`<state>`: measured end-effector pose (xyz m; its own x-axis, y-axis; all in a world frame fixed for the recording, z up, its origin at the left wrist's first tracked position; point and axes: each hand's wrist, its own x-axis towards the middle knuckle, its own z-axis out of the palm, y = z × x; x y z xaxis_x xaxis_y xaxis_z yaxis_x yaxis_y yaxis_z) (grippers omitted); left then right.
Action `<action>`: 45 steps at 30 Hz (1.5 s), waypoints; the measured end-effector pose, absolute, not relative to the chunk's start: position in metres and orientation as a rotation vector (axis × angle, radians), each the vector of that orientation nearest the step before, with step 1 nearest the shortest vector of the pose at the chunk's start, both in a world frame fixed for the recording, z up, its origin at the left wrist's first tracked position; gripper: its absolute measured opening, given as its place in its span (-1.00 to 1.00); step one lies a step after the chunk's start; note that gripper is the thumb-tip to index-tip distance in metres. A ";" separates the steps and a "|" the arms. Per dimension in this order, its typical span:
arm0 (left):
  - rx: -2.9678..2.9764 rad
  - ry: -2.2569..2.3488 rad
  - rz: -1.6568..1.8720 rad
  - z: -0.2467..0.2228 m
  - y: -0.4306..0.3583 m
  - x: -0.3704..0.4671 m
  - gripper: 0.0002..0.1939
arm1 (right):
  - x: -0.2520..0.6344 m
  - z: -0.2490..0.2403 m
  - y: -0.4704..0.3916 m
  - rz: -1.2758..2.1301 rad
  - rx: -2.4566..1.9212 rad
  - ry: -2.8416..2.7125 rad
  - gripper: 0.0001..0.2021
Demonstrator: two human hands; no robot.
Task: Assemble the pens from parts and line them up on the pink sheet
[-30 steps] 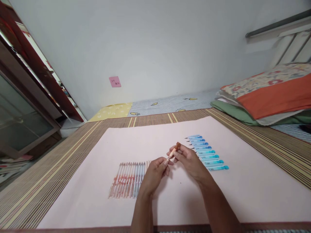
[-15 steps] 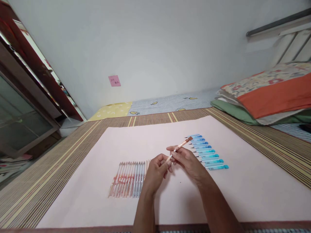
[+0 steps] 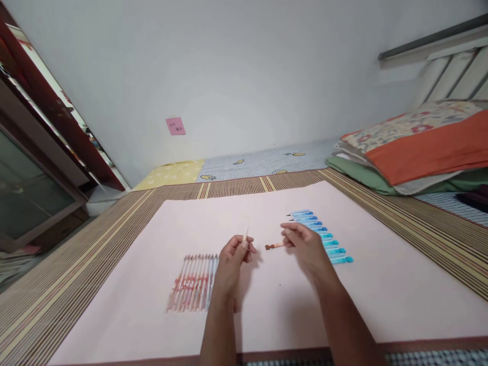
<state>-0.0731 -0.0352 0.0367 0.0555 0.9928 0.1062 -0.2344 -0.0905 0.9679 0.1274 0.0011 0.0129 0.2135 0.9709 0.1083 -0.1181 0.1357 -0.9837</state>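
My left hand (image 3: 238,251) is closed in a pinch on a slim whitish piece, apparently a pen cap (image 3: 246,233), its thin end pointing up. Between the fingers of my right hand (image 3: 303,241) is a pink pen (image 3: 279,245) with a brown shaped end pointing left toward my left hand. The pen's other end is hidden by the fingers. Just beyond my right hand lies a column of blue pens (image 3: 337,251), partly covered by it. Left of my left wrist, a row of thin pink and grey pens (image 3: 190,284) lies side by side, its right part behind my forearm.
A large pale pink sheet (image 3: 129,300) lies on a striped mat (image 3: 95,244). Folded bedding (image 3: 415,147) is stacked at the right, against the wall side. A pink note (image 3: 175,126) sticks to the wall, and a glass-panelled cabinet (image 3: 26,188) stands at the left.
The pen held by both hands has come apart into two pieces, one in each hand. My hands have moved apart, and the brown end has swung from upper right to pointing left.
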 end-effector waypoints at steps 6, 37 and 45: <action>1.034 0.959 1.405 0.042 -0.035 -0.083 -0.67 | 0.134 -0.012 0.008 0.519 -1.430 -1.496 -0.79; 1.040 1.046 1.318 0.032 -0.032 -0.071 -0.65 | 0.120 0.043 -0.010 0.947 -1.032 -1.067 -0.69; 0.979 1.080 1.414 0.029 -0.029 -0.080 -0.64 | 0.136 0.044 -0.008 0.552 -1.113 -0.848 -0.73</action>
